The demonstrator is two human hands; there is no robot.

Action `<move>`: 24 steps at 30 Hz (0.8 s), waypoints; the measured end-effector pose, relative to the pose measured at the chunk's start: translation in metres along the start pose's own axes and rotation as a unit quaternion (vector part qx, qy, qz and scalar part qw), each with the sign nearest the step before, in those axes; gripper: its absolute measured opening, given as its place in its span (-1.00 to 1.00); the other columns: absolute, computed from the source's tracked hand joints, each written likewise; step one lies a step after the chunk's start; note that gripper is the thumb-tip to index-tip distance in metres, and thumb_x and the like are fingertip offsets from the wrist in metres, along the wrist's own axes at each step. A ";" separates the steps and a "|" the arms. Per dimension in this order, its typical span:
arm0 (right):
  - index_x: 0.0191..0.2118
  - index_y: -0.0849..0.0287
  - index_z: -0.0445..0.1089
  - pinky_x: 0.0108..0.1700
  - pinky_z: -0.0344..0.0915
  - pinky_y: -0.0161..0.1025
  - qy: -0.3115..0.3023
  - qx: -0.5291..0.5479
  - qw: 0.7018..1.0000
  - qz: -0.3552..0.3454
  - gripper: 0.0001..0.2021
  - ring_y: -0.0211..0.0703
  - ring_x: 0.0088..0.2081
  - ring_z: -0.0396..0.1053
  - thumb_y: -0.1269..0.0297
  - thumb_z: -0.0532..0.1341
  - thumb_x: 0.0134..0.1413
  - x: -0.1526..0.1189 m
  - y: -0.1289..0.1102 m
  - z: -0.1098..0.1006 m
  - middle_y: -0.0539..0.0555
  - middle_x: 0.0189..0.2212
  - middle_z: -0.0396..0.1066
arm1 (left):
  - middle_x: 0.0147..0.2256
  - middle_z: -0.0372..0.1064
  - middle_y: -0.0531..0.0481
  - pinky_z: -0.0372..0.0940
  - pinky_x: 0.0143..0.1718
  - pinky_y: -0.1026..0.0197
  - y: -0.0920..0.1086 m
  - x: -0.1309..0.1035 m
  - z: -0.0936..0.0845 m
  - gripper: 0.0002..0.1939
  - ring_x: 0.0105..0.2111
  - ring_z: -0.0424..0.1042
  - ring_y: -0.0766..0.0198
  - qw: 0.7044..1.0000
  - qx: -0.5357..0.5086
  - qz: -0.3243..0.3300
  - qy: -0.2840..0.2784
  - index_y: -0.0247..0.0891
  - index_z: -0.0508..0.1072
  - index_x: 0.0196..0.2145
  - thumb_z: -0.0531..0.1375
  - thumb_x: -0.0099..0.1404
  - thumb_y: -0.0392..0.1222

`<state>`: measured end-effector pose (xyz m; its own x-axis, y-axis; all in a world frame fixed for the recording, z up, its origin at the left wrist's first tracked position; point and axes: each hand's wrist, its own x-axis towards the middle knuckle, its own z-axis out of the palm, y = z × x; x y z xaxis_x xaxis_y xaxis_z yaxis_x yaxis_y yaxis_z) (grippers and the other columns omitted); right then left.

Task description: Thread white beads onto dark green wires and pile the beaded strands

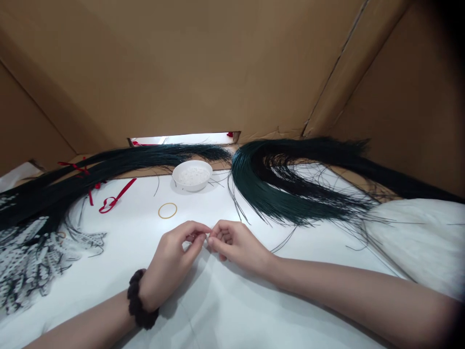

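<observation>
My left hand (181,249), with a dark scrunchie (140,299) on its wrist, is closed with thumb and index finger pinched together. My right hand (238,245) pinches right beside it, and the fingertips of both almost touch over the white surface. Something tiny and pale shows between the fingertips, too small to name. Beyond the hands stands a white bowl (192,180) full of small white bits. A thin dark strand (286,241) runs out behind my right wrist toward a large bundle of dark green cords (254,179).
Cardboard walls (203,68) enclose the white work surface (123,271). A yellow rubber band (167,211) and a red ribbon (118,195) lie left of centre. Dark cords with white-studded ends (32,257) cover the far left. A white plastic bag (421,237) bulges at the right.
</observation>
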<state>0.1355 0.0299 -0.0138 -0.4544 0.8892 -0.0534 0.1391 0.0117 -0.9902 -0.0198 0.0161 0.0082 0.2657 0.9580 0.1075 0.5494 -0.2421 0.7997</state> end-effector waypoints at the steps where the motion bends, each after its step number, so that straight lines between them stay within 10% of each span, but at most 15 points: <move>1: -0.45 0.24 0.24 -0.53 0.17 -0.41 -0.001 0.001 1.000 -0.002 -0.88 -0.38 -0.57 0.22 0.29 0.10 -0.03 0.000 0.000 0.000 -0.02 -0.55 0.27 | -0.38 0.40 0.06 0.20 -0.31 0.31 0.000 0.000 0.000 -0.87 -0.36 0.36 0.29 1.000 0.001 -0.002 0.002 -0.21 0.36 -0.34 0.03 0.18 -0.25; 15: -0.46 0.23 0.19 -0.63 0.12 -0.49 -0.069 0.007 0.997 0.044 -0.97 -0.42 -0.64 0.21 0.45 0.09 -0.10 0.006 -0.008 -0.005 -0.07 -0.61 0.25 | -0.45 0.25 0.10 0.13 -0.49 0.33 -0.001 -0.009 0.005 -0.92 -0.46 0.25 0.35 0.998 0.046 0.032 0.031 -0.20 0.20 -0.36 -0.04 0.18 -0.31; 24: -0.35 0.31 0.22 -0.47 0.27 -0.37 -0.197 0.094 0.971 0.097 -0.70 -0.34 -0.53 0.35 0.11 0.11 -0.01 0.021 -0.012 -0.029 0.10 -0.48 0.37 | -0.46 0.20 0.10 0.12 -0.45 0.30 -0.003 -0.001 0.000 -0.90 -0.47 0.21 0.34 0.996 0.018 0.000 0.093 -0.21 0.18 -0.43 -0.07 0.17 -0.34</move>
<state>0.1501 0.0616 0.0009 -0.7414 0.6225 -0.2507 0.1103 -0.2554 -0.9605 -0.0220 0.0156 0.0052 0.1170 0.9691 0.2173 0.5784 -0.2444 0.7783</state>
